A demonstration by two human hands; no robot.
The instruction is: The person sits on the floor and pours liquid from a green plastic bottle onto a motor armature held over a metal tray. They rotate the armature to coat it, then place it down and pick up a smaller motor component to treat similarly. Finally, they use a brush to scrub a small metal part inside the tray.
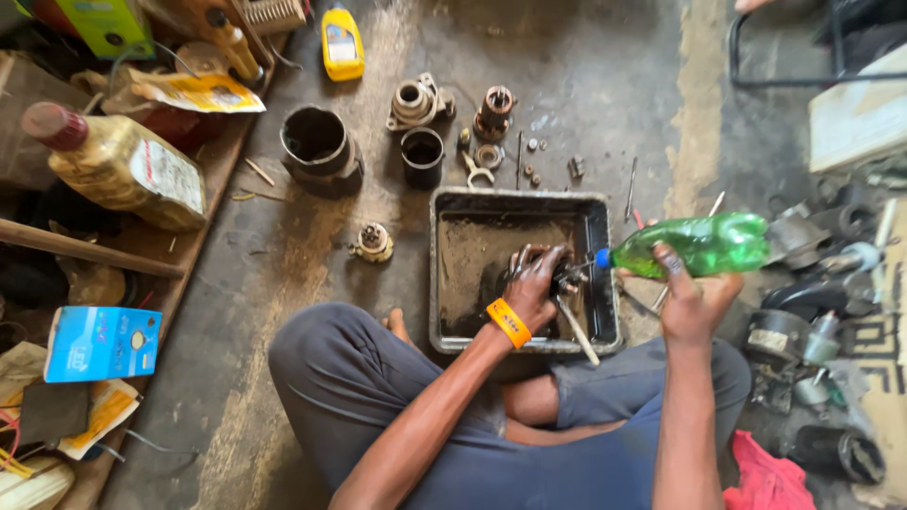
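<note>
The small greasy metal part sat low in the centre of the frame, over the black tray, gripped tight in the left hand. The right hand was wrapped around a green plastic bottle, tipped sideways with its blue nozzle at the part. A hard squeeze could have splashed liquid past the tray's rim onto the floor. Oily fingers might have let the part slip. Loose bolts lay just above.
</note>
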